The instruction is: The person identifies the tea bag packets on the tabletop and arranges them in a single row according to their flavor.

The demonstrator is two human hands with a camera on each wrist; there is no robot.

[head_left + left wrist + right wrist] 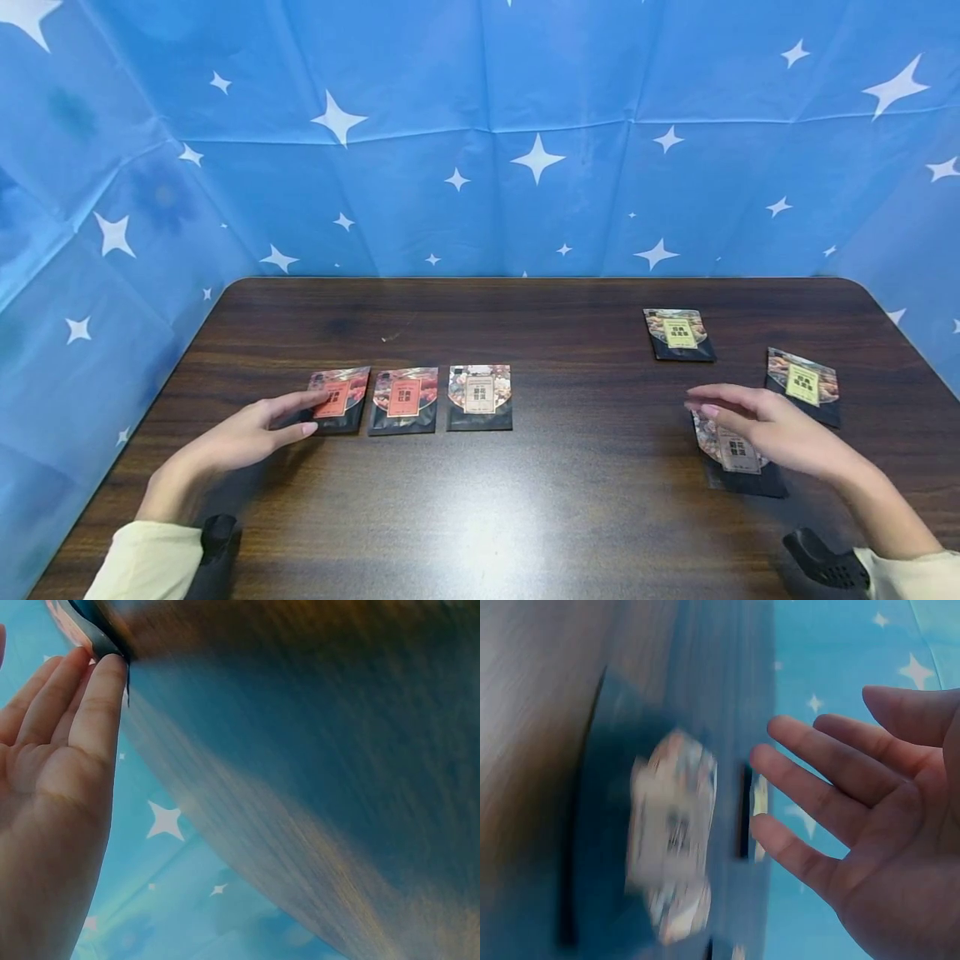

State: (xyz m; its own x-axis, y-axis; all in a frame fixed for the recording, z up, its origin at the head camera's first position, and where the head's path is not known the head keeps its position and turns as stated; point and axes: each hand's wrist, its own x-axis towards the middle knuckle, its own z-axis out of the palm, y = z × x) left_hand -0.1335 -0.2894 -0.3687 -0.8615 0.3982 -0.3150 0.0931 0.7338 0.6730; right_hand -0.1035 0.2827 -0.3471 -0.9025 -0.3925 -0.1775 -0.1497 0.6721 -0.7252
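Observation:
My left hand (pixel 243 429) reaches the leftmost sachet (pixel 347 398), black with a red label, and its outstretched fingers touch it. In the left wrist view the fingertips meet that sachet's edge (pixel 97 634). Another red-labelled sachet (pixel 404 402) and a pale-labelled sachet (pixel 480 398) lie beside it in a row. Over the right side, my right hand (pixel 780 425) hovers with spread, loose fingers above a pale-labelled sachet (pixel 738 458), partly covering it. The right wrist view has this sachet (pixel 671 825) blurred, away from the fingers, with nothing in the hand (pixel 877 802).
Two yellow-labelled sachets lie at the right: one further back (pixel 679 335), the other (pixel 802 386) just beyond the right hand. Everything rests on a dark wood-grain table (pixel 585 517) with rounded back corners. A blue star-patterned cloth (pixel 420 192) hangs behind and along the sides.

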